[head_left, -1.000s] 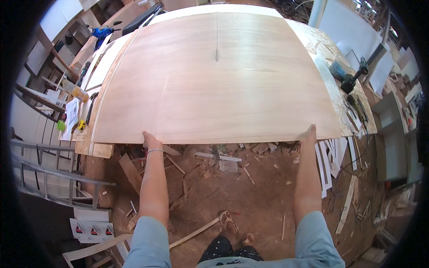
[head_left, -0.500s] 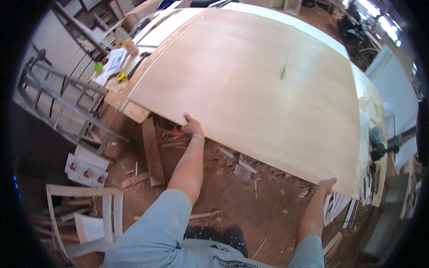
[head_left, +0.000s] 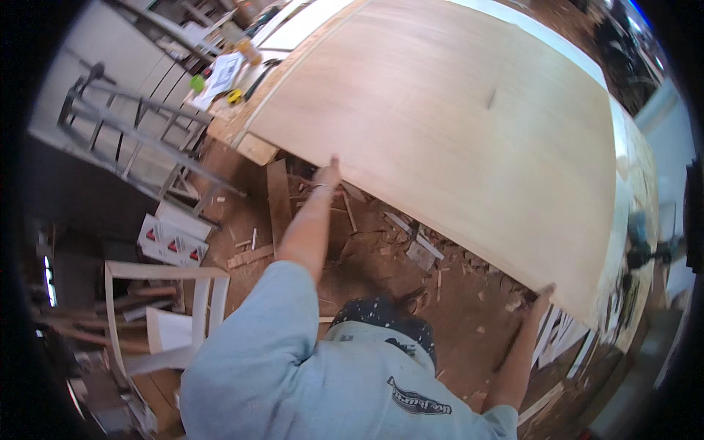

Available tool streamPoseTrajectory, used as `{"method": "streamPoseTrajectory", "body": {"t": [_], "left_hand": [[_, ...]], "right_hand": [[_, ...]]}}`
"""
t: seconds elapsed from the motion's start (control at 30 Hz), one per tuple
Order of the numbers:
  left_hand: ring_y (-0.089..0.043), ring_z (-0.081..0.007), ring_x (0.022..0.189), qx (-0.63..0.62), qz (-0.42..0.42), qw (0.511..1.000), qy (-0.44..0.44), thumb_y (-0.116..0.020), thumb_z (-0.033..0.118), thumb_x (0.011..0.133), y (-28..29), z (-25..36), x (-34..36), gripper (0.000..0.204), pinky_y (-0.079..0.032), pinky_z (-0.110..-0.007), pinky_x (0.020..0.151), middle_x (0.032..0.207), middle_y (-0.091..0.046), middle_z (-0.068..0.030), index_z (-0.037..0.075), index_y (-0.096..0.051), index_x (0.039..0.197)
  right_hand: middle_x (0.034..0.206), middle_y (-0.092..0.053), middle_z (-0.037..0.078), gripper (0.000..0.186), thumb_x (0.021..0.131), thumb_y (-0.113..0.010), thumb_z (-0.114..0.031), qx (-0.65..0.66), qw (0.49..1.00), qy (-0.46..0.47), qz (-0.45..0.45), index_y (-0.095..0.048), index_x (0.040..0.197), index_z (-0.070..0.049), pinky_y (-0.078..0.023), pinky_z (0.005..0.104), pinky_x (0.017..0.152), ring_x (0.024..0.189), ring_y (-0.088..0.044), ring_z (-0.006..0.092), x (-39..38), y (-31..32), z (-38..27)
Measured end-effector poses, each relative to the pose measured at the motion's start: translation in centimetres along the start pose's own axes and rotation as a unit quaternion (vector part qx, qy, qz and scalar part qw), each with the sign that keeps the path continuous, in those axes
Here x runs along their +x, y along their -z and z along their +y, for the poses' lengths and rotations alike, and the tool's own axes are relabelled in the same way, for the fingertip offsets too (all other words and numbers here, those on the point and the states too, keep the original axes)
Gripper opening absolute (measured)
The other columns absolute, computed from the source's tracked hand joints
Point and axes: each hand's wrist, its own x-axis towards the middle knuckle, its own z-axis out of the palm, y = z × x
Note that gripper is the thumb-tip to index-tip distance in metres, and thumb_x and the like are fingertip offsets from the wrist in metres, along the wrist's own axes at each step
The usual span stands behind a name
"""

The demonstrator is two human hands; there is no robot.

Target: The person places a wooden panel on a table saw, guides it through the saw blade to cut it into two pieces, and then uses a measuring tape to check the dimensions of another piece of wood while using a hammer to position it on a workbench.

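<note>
A large pale plywood sheet (head_left: 440, 132) lies flat across a workbench, its near edge jutting over the littered floor. My left hand (head_left: 328, 174) grips that edge toward the left, thumb on top and fingers hidden underneath. Farther right, near the sheet's front right corner, my right hand (head_left: 544, 293) holds the same edge, its fingers mostly below the board. A dark mark shows on the sheet's surface right of its middle. Both arms are stretched out well apart.
On the bench's left end are papers (head_left: 222, 73), a yellow tape measure (head_left: 234, 96) and a bottle (head_left: 248, 51). A metal ladder-like frame (head_left: 136, 136) stands left. A wooden frame (head_left: 165, 272) sits lower left. Offcuts (head_left: 422, 253) litter the floor. A power tool (head_left: 642, 253) lies at right.
My view has swung, so the bench and floor things appear farther right. My torso leans further forward into view. Both hands keep their hold on the sheet's near edge.
</note>
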Motion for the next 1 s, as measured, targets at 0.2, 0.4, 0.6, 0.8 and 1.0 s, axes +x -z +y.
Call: {"method": "streamPoseTrajectory", "body": {"t": [0.2,0.4,0.6,0.8,1.0], "left_hand": [[-0.056,-0.04,0.121,0.322,0.044,0.857,-0.401,-0.073,0.032,0.086,4.2,-0.2,-11.0,0.062,-0.048,-0.046,0.099,0.131,-0.055,-0.0246,0.002,-0.053,0.136],[-0.045,-0.0401,0.133,0.332,-0.082,0.761,-0.55,-0.083,0.027,0.076,3.3,0.7,-5.6,0.079,-0.043,-0.045,0.108,0.142,-0.046,-0.0253,0.012,-0.048,0.145],[-0.038,-0.0416,0.14,0.419,-0.07,0.725,-0.542,-0.073,0.043,0.082,2.7,-0.1,-2.7,0.08,-0.038,-0.052,0.111,0.153,-0.035,-0.0261,0.02,-0.041,0.151],[-0.04,-0.0427,0.139,0.448,-0.063,0.702,-0.551,-0.068,0.051,0.081,2.4,0.7,0.1,0.083,-0.036,-0.056,0.11,0.153,-0.038,-0.0252,0.024,-0.037,0.153],[-0.041,-0.0421,0.138,0.382,-0.08,0.731,-0.56,-0.074,0.043,0.079,1.5,3.5,1.8,0.082,-0.04,-0.05,0.109,0.153,-0.039,-0.0243,0.025,-0.04,0.152]], "right_hand": [[0.079,-0.066,0.021,0.03,0.087,-0.073,-0.025,-0.445,0.834,0.316,-0.084,-0.065,0.099,0.001,-0.052,0.0419,0.069,0.075,-0.068,0.0319,-10.5,0.8,-2.8],[0.137,-0.055,0.016,0.046,0.079,-0.076,-0.029,-0.517,0.589,0.609,-0.121,-0.066,0.122,-0.019,-0.044,0.0475,0.103,0.127,-0.052,0.0361,-10.7,-5.0,-5.2],[0.138,-0.055,0.013,0.046,0.08,-0.074,-0.03,-0.544,0.554,0.607,-0.168,-0.066,0.125,-0.025,-0.042,0.0453,0.104,0.13,-0.049,0.0314,-7.3,-4.9,-5.5],[0.136,-0.056,0.012,0.047,0.078,-0.075,-0.033,-0.553,0.559,0.595,-0.165,-0.067,0.124,-0.028,-0.042,0.0469,0.103,0.129,-0.05,0.0304,-8.1,-6.8,-8.6],[0.14,-0.053,0.012,0.048,0.079,-0.074,-0.038,-0.565,0.568,0.572,-0.175,-0.067,0.126,-0.029,-0.039,0.0467,0.105,0.132,-0.047,0.0301,-5.7,-8.9,-10.3]]}}
